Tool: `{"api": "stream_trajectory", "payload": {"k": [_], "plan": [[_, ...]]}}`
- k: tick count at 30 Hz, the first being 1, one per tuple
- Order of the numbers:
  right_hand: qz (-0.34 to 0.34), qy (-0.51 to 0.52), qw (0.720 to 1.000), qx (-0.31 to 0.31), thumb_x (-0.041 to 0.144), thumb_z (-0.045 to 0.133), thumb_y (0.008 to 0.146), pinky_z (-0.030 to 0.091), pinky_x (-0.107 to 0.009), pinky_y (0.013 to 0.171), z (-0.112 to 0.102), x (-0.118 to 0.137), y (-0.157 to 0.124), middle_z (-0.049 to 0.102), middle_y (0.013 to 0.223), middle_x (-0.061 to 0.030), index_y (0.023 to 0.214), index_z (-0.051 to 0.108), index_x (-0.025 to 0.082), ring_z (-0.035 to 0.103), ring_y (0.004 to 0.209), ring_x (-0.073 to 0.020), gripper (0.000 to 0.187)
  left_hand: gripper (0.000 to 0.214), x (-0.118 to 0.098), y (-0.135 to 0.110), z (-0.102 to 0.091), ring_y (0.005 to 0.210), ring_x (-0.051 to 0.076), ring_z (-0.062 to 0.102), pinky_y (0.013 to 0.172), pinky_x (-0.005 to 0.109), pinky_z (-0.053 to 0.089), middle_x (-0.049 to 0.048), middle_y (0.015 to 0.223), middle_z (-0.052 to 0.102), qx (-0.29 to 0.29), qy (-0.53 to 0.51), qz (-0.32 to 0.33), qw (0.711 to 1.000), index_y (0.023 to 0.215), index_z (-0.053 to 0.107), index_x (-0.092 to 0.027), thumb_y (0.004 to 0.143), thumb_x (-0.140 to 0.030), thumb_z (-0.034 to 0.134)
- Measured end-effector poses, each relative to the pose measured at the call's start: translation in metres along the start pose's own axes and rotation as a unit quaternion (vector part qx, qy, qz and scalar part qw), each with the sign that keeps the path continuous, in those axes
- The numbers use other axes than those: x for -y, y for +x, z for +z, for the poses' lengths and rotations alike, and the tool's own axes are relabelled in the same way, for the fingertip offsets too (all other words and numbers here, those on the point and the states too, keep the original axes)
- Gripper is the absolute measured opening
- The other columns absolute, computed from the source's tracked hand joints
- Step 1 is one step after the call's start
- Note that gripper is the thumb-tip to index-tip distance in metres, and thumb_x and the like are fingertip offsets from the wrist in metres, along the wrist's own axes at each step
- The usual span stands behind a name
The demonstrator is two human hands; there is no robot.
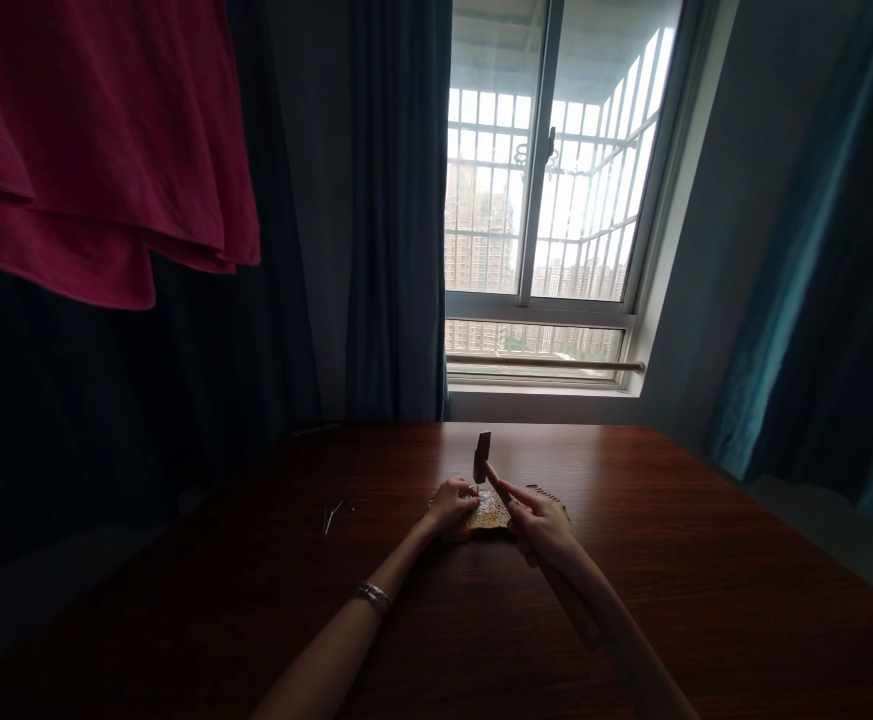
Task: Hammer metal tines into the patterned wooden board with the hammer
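Note:
My right hand is wrapped around the wooden handle of a hammer. The hammer's head is raised above a pale, dotted board with a wavy near edge, lying on the table. At the board's left side, my left hand has its fingers pinched around a small thin upright piece that looks like a nail. The hammer head hangs just over those fingertips, and I see a gap between them. My right hand hides part of the board's right side, where a row of thin slanted pieces shows at the back.
A few thin metal nails lie on the dark wooden table, left of my left hand. Beyond the table stand a barred window and blue curtains. Pink cloth hangs at upper left.

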State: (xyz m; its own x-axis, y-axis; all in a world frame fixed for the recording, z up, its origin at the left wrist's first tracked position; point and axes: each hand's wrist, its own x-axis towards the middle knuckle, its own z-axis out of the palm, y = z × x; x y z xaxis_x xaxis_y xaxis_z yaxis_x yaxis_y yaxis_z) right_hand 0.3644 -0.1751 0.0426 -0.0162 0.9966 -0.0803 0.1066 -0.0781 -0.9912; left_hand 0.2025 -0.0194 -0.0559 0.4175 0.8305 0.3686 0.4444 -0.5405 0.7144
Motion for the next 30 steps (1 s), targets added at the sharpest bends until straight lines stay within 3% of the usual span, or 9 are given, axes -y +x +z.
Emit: {"api": "stream_trajectory", "payload": {"k": [30], "plan": [[-0.052, 0.010, 0.998, 0.016, 0.039, 0.047, 0.081, 0.030, -0.017, 0.024, 0.007, -0.015, 0.005, 0.045, 0.055, 0.0070, 0.135, 0.042, 0.024, 0.040, 0.031, -0.0059, 0.057, 0.016, -0.002, 0.000, -0.001, 0.076, 0.016, 0.059, 0.068, 0.023, 0.042, 0.0027, 0.082, 0.066, -0.001, 0.016, 0.004, 1.000, 0.074, 0.069, -0.017, 0.070, -0.031, 0.062]]}}
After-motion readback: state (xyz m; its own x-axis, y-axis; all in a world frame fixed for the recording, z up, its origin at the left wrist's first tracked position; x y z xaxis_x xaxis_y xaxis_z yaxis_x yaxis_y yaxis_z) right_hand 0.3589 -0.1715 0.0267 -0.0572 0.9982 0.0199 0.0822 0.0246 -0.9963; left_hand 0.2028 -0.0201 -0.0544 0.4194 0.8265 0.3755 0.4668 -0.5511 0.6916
